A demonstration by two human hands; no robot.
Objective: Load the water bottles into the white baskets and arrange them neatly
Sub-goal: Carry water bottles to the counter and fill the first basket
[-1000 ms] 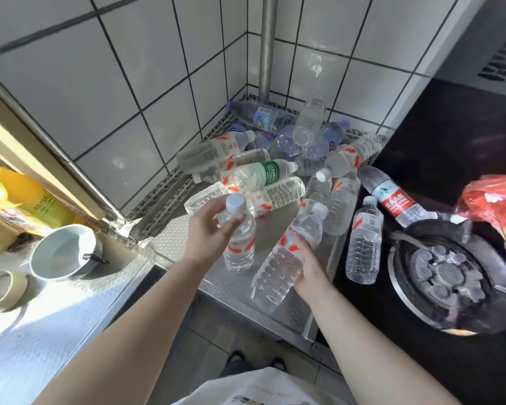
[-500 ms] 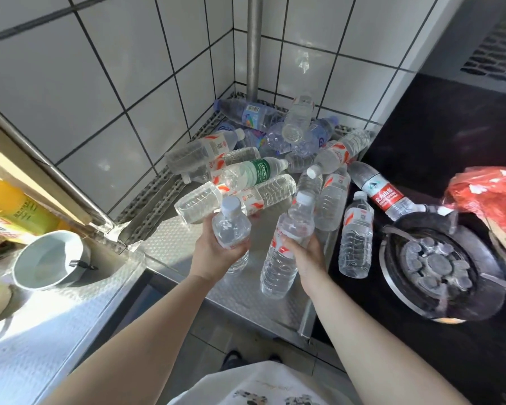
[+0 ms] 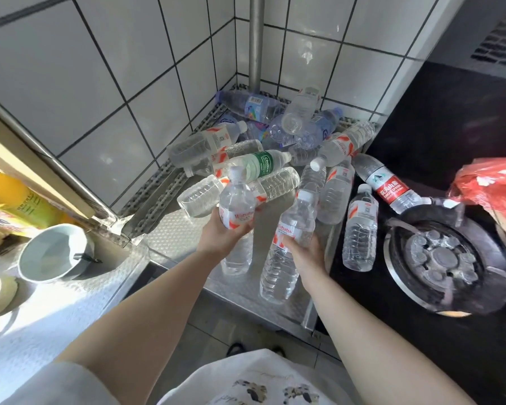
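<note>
My left hand grips a clear water bottle with a red and white label, cap up, lifted off the steel counter. My right hand grips a second, similar bottle, held upright beside the first. Behind them a pile of several water bottles lies in the tiled corner, among them a green-labelled bottle and a red-labelled bottle. One bottle lies on the black stove top. No white basket is in view.
A steel counter carries the pile. A gas burner sits on the black stove at right, with a red plastic bag behind it. A white bowl and a yellow container stand at left. A metal pipe runs up the corner.
Both hands have lifted their bottles from lying tilted on the counter to upright, and drawn them slightly toward me. The pile has not moved.
</note>
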